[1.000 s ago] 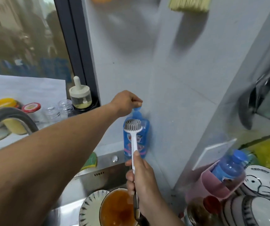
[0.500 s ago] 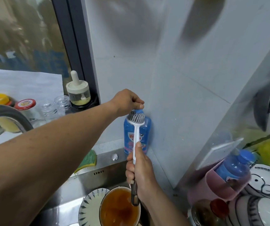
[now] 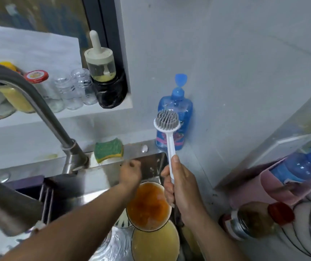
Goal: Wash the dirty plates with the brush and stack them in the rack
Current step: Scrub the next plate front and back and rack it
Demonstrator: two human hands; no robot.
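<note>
1. Left hand point(image 3: 130, 173) has dropped from the soap bottle point(image 3: 185, 113) to just beside the right grip. It is blurred, so I cannot tell its own grip.
2. Right hand point(image 3: 181, 187) is wrapped round the brush point(image 3: 168, 140) handle, bristles above the grip.
3. Dirty plates point(image 3: 148, 206) lie below the grip, apparently unwashed; scrubbing and racking remain.

and we're in a home kitchen, no doubt about it: a stainless steel sink point(image 3: 98, 178) set in the worktop point(image 3: 205, 174), a tall curved faucet point(image 3: 38, 102) arching over it, dirty bowls point(image 3: 147, 206) piled in the basin, one smeared orange. green and yellow sponge point(image 3: 108, 150) on the sink's back edge, blue pump bottle of soap point(image 3: 186, 117) against the grey tiled wall point(image 3: 226, 72), a dish brush point(image 3: 167, 120) up in front of it. glass jars point(image 3: 75, 89) line the window ledge point(image 3: 57, 117).
</note>
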